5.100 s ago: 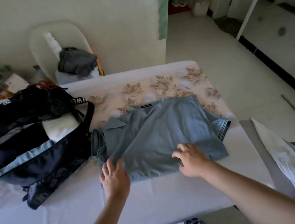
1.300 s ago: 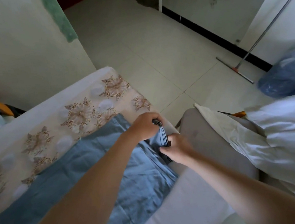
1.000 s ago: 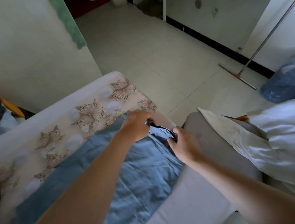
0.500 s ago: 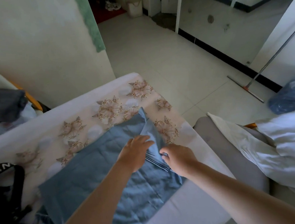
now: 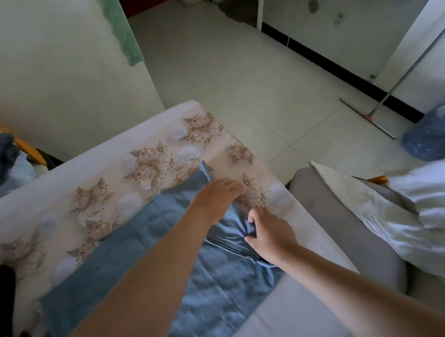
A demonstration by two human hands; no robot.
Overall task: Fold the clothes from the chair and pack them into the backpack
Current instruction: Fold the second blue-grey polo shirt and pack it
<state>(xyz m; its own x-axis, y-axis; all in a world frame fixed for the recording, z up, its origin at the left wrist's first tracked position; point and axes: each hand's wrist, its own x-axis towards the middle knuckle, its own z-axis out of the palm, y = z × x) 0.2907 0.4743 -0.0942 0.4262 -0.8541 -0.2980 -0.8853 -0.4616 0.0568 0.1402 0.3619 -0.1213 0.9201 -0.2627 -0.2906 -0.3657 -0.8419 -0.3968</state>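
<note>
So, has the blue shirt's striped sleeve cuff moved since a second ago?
Yes, the striped cuff moved inward from the floral tablecloth's edge onto the shirt.

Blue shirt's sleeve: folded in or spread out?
Folded in: the sleeve lies across the blue shirt, striped cuff on top; the right hand pinches it, left hand flat.

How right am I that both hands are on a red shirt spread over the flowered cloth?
Not quite: the shirt is blue, not red. The head view shows the left hand and right hand on it, spread over the flowered cloth.
</note>
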